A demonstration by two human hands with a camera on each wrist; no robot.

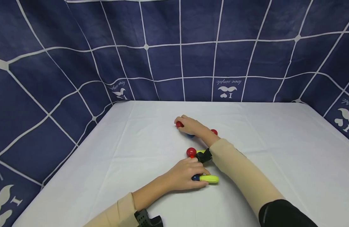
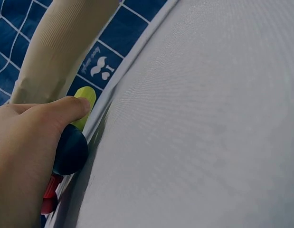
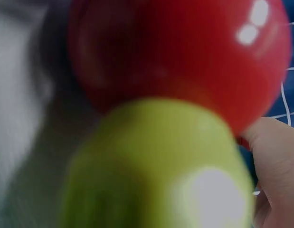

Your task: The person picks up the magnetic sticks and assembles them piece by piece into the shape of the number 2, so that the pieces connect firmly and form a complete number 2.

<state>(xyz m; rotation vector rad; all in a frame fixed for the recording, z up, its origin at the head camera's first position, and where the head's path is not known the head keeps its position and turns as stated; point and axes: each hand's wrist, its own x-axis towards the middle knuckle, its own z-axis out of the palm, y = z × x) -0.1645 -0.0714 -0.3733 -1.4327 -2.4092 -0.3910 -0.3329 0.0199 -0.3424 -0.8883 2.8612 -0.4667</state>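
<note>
My left hand point(image 1: 186, 175) grips a yellow-green toy rod point(image 1: 209, 179) near its dark blue end, with the thumb point(image 2: 75, 108) lying along it. A dark blue ball point(image 2: 71, 149) and a red piece point(image 2: 51, 192) show beside that palm. Farther back, my right hand point(image 1: 192, 126) pinches a red ball point(image 1: 179, 124); a blue ball point(image 1: 190, 136) sits below it, partly hidden. Just beyond the left fingers is another red ball point(image 1: 191, 152) beside a second yellow-green rod point(image 1: 201, 151). Close to the right wrist camera, a red ball point(image 3: 180, 52) meets a yellow-green rod point(image 3: 158, 166).
A further red ball point(image 1: 214, 132) peeks out behind the right wrist. White cloth covers the table point(image 1: 134, 138). A navy checked curtain point(image 1: 197, 60) hangs along the back and sides. Black wrist cameras point(image 1: 204, 155) are strapped on, one overlapping the pieces in the head view.
</note>
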